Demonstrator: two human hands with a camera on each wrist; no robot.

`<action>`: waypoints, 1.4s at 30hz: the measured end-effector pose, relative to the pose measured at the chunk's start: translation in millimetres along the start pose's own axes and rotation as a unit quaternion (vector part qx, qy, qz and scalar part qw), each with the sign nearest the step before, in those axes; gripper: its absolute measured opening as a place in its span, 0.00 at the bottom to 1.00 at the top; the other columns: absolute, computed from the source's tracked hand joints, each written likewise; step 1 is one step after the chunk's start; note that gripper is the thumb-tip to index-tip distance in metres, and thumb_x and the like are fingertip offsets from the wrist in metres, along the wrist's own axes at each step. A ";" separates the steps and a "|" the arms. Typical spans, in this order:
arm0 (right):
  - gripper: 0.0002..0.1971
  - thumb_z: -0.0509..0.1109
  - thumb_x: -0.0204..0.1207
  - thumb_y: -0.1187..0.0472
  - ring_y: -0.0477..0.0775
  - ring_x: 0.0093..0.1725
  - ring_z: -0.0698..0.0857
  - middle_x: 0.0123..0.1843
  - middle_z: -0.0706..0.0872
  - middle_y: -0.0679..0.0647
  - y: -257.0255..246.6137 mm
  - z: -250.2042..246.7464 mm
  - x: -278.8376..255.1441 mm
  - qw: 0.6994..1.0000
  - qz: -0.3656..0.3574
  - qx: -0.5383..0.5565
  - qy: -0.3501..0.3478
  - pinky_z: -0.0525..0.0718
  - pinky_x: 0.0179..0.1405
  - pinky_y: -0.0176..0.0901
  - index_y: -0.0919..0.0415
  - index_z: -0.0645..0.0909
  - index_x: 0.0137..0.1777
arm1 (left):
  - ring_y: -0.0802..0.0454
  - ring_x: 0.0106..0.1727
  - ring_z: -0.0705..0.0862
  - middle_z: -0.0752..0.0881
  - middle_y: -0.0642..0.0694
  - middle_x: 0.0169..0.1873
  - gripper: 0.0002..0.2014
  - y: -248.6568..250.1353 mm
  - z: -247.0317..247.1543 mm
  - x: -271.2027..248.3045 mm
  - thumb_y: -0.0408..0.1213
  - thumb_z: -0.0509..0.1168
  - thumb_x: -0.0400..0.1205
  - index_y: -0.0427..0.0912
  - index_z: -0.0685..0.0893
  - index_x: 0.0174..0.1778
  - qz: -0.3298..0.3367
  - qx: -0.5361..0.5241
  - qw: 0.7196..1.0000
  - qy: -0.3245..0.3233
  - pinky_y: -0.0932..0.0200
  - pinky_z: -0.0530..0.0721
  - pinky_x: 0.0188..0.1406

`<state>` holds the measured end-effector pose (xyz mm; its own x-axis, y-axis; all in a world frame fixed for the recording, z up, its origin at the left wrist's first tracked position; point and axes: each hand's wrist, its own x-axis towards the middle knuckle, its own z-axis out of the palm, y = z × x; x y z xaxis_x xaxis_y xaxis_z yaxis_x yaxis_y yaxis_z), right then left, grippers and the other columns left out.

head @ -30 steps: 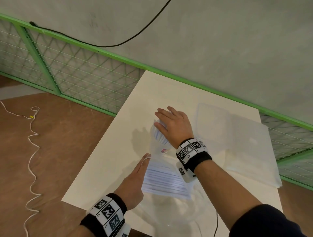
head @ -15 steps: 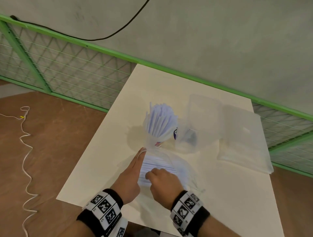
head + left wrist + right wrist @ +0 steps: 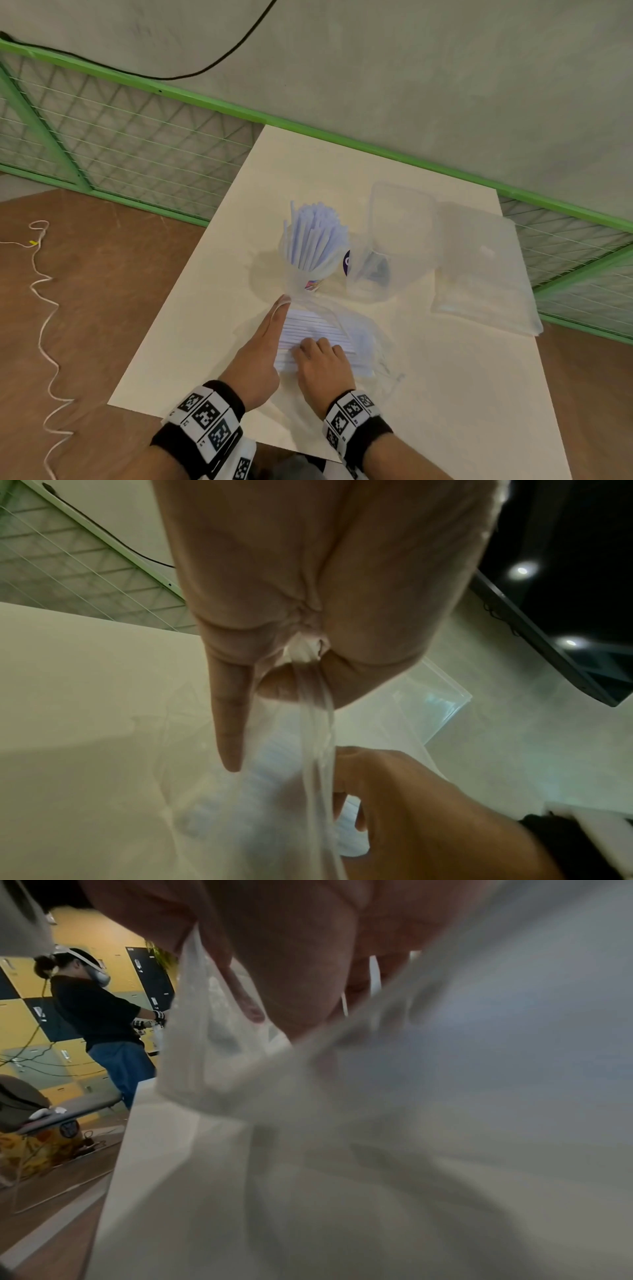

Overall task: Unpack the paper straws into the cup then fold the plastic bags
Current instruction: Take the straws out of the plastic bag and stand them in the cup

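A clear plastic bag (image 3: 346, 329) of white paper straws (image 3: 315, 330) lies on the table (image 3: 445, 394), under both hands. The left hand (image 3: 255, 359) pinches a gathered edge of the bag between thumb and curled fingers (image 3: 277, 685), index finger straight along the bag's left side. The right hand (image 3: 323, 365) has its fingers curled onto the straws through the plastic. Just beyond the left index fingertip stands the cup (image 3: 310, 270), packed with upright straws. Right of it lie a clear container (image 3: 394, 246) and folded plastic bags (image 3: 486, 281).
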<state>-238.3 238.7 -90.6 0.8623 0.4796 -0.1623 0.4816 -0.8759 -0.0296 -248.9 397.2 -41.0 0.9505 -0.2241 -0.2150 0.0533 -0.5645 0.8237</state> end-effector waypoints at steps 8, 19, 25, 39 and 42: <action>0.13 0.76 0.60 0.62 0.60 0.41 0.85 0.40 0.88 0.53 -3.9 -2.3 7.0 0.999 0.017 0.026 -0.038 0.83 0.41 0.54 0.56 0.84 0.46 | 0.64 0.84 0.48 0.42 0.64 0.84 0.56 -4.2 -1.1 1.5 0.11 0.54 0.67 0.57 0.41 0.85 -0.005 0.003 1.000 0.001 0.52 0.64 0.82; 0.14 0.71 0.65 0.60 0.62 0.50 0.84 0.51 0.85 0.56 -5.2 -8.1 11.1 0.997 0.019 0.020 -0.069 0.82 0.49 0.55 0.59 0.83 0.52 | 0.64 0.84 0.48 0.42 0.63 0.84 0.55 -5.7 -5.6 -1.4 0.11 0.55 0.67 0.56 0.40 0.85 -0.003 0.012 1.000 0.003 0.54 0.65 0.81; 0.14 0.65 0.74 0.60 0.64 0.61 0.77 0.59 0.82 0.59 -6.5 -12.0 15.5 0.996 0.004 -0.016 -0.086 0.72 0.61 0.57 0.61 0.80 0.58 | 0.64 0.84 0.47 0.41 0.62 0.84 0.54 -3.9 -6.3 -2.1 0.11 0.54 0.68 0.55 0.40 0.84 -0.003 0.015 1.000 0.005 0.55 0.64 0.82; 0.18 0.62 0.76 0.47 0.63 0.51 0.85 0.51 0.87 0.54 6.2 -20.0 -1.0 0.994 0.004 0.092 -0.056 0.74 0.56 0.53 0.55 0.73 0.62 | 0.65 0.84 0.46 0.41 0.63 0.84 0.55 -4.7 -6.9 -3.5 0.11 0.54 0.68 0.56 0.40 0.85 -0.004 0.019 1.000 0.009 0.57 0.61 0.83; 0.14 0.63 0.77 0.43 0.60 0.42 0.86 0.41 0.88 0.51 18.2 -35.8 -12.4 0.976 0.018 0.215 0.016 0.73 0.42 0.45 0.51 0.76 0.54 | 0.64 0.84 0.47 0.42 0.62 0.84 0.54 -5.6 -5.5 -3.7 0.10 0.54 0.68 0.55 0.40 0.85 -0.003 0.020 1.000 0.012 0.56 0.61 0.83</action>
<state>-234.6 218.8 -53.8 0.8855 0.4432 -0.1395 0.3464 -0.8298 -0.4375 -251.0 405.5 -41.9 0.9573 -0.2022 -0.2067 0.0470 -0.5964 0.8013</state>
